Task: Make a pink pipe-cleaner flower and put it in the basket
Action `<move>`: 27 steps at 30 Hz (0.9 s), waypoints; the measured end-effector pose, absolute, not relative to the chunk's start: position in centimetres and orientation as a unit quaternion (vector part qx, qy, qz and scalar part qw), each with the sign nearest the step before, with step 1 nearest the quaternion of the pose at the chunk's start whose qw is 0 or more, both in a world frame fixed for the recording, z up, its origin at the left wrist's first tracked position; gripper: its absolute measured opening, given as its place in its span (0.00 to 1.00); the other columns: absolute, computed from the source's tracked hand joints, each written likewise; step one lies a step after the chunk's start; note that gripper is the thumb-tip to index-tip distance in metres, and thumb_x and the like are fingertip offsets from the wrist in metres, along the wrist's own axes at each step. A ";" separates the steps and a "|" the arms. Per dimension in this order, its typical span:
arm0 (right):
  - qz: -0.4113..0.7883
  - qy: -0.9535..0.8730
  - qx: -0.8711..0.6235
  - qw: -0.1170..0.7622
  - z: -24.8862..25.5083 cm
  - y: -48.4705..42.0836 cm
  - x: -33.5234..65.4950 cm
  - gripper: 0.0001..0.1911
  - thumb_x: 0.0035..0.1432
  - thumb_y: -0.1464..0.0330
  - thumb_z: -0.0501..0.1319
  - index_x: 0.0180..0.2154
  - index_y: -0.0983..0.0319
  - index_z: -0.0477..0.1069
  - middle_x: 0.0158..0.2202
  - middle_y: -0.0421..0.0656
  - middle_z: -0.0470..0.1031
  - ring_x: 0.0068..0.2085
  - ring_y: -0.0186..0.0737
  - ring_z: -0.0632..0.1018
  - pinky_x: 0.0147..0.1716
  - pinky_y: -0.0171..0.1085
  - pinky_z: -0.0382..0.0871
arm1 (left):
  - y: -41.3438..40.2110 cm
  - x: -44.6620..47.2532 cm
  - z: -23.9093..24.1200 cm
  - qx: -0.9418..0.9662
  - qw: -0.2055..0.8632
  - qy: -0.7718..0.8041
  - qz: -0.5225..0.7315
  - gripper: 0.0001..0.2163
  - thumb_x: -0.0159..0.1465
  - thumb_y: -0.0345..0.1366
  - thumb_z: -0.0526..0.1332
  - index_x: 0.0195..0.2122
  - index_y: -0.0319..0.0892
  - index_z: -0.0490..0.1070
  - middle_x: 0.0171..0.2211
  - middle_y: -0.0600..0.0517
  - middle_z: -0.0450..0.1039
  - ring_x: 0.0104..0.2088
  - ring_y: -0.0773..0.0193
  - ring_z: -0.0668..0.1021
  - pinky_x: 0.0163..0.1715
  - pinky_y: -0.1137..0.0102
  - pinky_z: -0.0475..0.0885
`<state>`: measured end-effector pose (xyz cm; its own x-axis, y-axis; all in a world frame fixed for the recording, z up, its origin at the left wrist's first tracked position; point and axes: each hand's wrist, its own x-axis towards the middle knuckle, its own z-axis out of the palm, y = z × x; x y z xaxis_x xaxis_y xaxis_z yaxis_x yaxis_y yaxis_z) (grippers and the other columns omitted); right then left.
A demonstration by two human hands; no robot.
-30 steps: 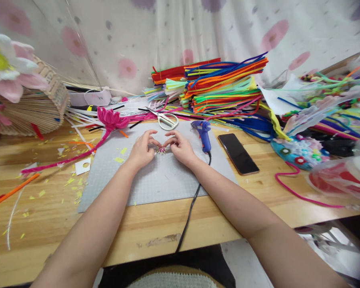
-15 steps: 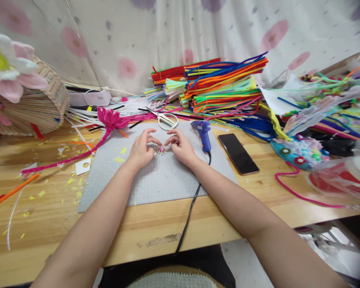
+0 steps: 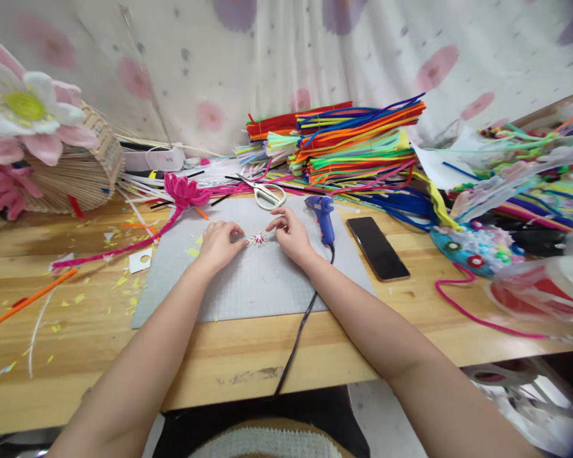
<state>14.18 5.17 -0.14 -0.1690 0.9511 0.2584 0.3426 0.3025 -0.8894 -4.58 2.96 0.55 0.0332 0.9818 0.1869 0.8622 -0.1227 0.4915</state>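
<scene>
A small spiky flower centre (image 3: 258,238), pink in the middle with pale yellow-white tips, lies on the grey cutting mat (image 3: 262,286). Just left of it is my left hand (image 3: 221,247), thumb and fingers apart, the thumb tip close to the spikes; whether it touches them I cannot tell. On the other side, my right hand (image 3: 291,236) hovers with curved, separated fingers and holds nothing. A blue hot glue gun (image 3: 323,219) lies right of that hand, and white-handled scissors (image 3: 268,196) rest behind both hands.
A pink fuzzy flower (image 3: 184,192) on a long stem lies to the left, among yellow scraps. The phone (image 3: 378,249) is at the right. Stacked pipe cleaners (image 3: 358,140) line the back, and the glue gun's black cable (image 3: 298,337) runs over the front edge.
Both hands have drawn slightly apart from the flower centre, leaving it more exposed on the mat. The camera view has shifted a little.
</scene>
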 end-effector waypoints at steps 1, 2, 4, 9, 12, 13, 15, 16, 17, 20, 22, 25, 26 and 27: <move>0.348 -0.680 -0.476 0.436 -0.1 5.1 14.2 0.24 0.42 0.78 0.48 0.43 0.59 0.61 0.29 0.37 0.76 0.24 0.32 0.68 0.29 0.34 0.63 | 2.9 -4.4 0.5 0.711 0.123 0.650 0.238 0.08 0.51 0.41 0.64 0.31 0.45 0.73 0.31 0.48 0.70 0.39 0.53 0.70 0.44 0.58 0.63; 0.346 -0.679 -0.478 0.437 -0.1 5.1 14.3 0.24 0.42 0.78 0.48 0.43 0.59 0.61 0.29 0.37 0.76 0.24 0.32 0.68 0.29 0.34 0.63 | 2.8 -4.3 0.4 0.713 0.125 0.650 0.233 0.07 0.52 0.40 0.64 0.30 0.45 0.73 0.32 0.48 0.70 0.39 0.53 0.69 0.44 0.58 0.63; 0.343 -0.678 -0.482 0.437 0.0 5.0 14.3 0.24 0.42 0.78 0.48 0.43 0.59 0.61 0.29 0.36 0.76 0.24 0.32 0.68 0.30 0.34 0.63 | 2.6 -4.1 0.4 0.713 0.126 0.650 0.231 0.05 0.52 0.38 0.63 0.28 0.44 0.72 0.31 0.48 0.70 0.40 0.54 0.69 0.44 0.59 0.63; 0.338 -0.675 -0.487 0.439 -0.5 4.9 14.4 0.24 0.41 0.78 0.47 0.43 0.59 0.62 0.29 0.36 0.76 0.23 0.31 0.68 0.29 0.33 0.63 | 1.8 -4.1 0.6 0.706 0.155 0.635 0.273 0.04 0.52 0.37 0.62 0.26 0.44 0.70 0.29 0.50 0.71 0.35 0.58 0.71 0.40 0.62 0.65; 0.343 -0.693 -0.475 0.421 -0.5 4.9 14.5 0.23 0.41 0.79 0.47 0.41 0.60 0.64 0.29 0.36 0.76 0.26 0.32 0.71 0.30 0.33 0.63 | 1.1 -4.3 0.7 0.661 0.236 0.626 0.339 0.04 0.54 0.36 0.61 0.27 0.43 0.67 0.26 0.53 0.71 0.28 0.63 0.72 0.32 0.67 0.67; 0.344 -0.702 -0.473 0.406 -0.3 4.9 14.7 0.22 0.41 0.79 0.47 0.40 0.60 0.65 0.29 0.36 0.76 0.27 0.32 0.72 0.31 0.33 0.63 | 0.8 -4.4 0.7 0.631 0.265 0.626 0.373 0.04 0.53 0.37 0.61 0.27 0.43 0.67 0.25 0.54 0.71 0.26 0.65 0.73 0.30 0.69 0.67; 0.339 -0.732 -0.465 0.364 0.7 4.9 15.2 0.21 0.41 0.80 0.47 0.38 0.61 0.66 0.29 0.37 0.76 0.29 0.32 0.73 0.32 0.33 0.63 | 0.4 -4.5 0.8 0.559 0.318 0.619 0.451 0.08 0.51 0.37 0.62 0.30 0.42 0.66 0.25 0.55 0.70 0.25 0.66 0.74 0.26 0.71 0.67; 0.336 -0.751 -0.459 0.335 1.5 4.8 15.6 0.20 0.42 0.80 0.48 0.37 0.61 0.67 0.30 0.37 0.77 0.30 0.32 0.73 0.32 0.33 0.63 | 0.2 -4.6 1.0 0.521 0.345 0.609 0.488 0.10 0.50 0.37 0.63 0.32 0.42 0.66 0.25 0.55 0.70 0.25 0.66 0.75 0.25 0.71 0.68; 0.334 -0.773 -0.447 0.301 2.5 4.8 16.2 0.19 0.43 0.80 0.49 0.36 0.61 0.68 0.30 0.38 0.77 0.32 0.32 0.74 0.33 0.33 0.63 | 0.0 -4.6 1.1 0.484 0.372 0.596 0.521 0.12 0.49 0.36 0.63 0.34 0.41 0.67 0.26 0.55 0.70 0.26 0.66 0.76 0.25 0.72 0.69; 0.365 -0.811 -0.425 0.166 5.7 4.4 19.0 0.08 0.47 0.75 0.55 0.31 0.61 0.70 0.30 0.40 0.76 0.31 0.33 0.74 0.31 0.33 0.64 | -0.4 -4.7 1.6 0.386 0.450 0.554 0.584 0.13 0.47 0.34 0.65 0.34 0.39 0.68 0.27 0.54 0.71 0.30 0.64 0.79 0.28 0.71 0.73; 0.389 -0.795 -0.464 0.048 7.3 4.2 21.5 0.06 0.49 0.67 0.59 0.25 0.62 0.69 0.24 0.41 0.75 0.25 0.34 0.73 0.26 0.33 0.62 | -0.5 -4.7 1.9 0.331 0.491 0.532 0.605 0.10 0.47 0.32 0.65 0.30 0.39 0.67 0.27 0.54 0.72 0.32 0.64 0.79 0.32 0.70 0.74; 0.354 -0.747 -0.562 -0.038 7.9 4.2 25.2 0.16 0.48 0.56 0.62 0.20 0.62 0.69 0.20 0.42 0.72 0.21 0.34 0.70 0.24 0.35 0.61 | -0.5 -4.7 2.1 0.284 0.527 0.515 0.614 0.08 0.48 0.31 0.65 0.28 0.39 0.66 0.26 0.53 0.73 0.33 0.63 0.80 0.35 0.69 0.75; 0.318 -0.733 -0.600 -0.028 7.6 4.4 26.0 0.18 0.46 0.53 0.62 0.20 0.62 0.69 0.19 0.43 0.71 0.21 0.35 0.70 0.24 0.35 0.61 | -0.5 -4.7 2.1 0.279 0.533 0.513 0.612 0.08 0.48 0.30 0.64 0.27 0.39 0.66 0.26 0.52 0.74 0.33 0.63 0.80 0.35 0.69 0.75; 0.278 -0.724 -0.631 0.002 7.0 4.6 26.5 0.19 0.45 0.51 0.63 0.21 0.62 0.70 0.20 0.43 0.71 0.22 0.36 0.71 0.25 0.36 0.61 | -0.5 -4.6 2.1 0.279 0.537 0.511 0.610 0.08 0.48 0.30 0.64 0.27 0.38 0.65 0.27 0.51 0.75 0.33 0.62 0.80 0.34 0.69 0.75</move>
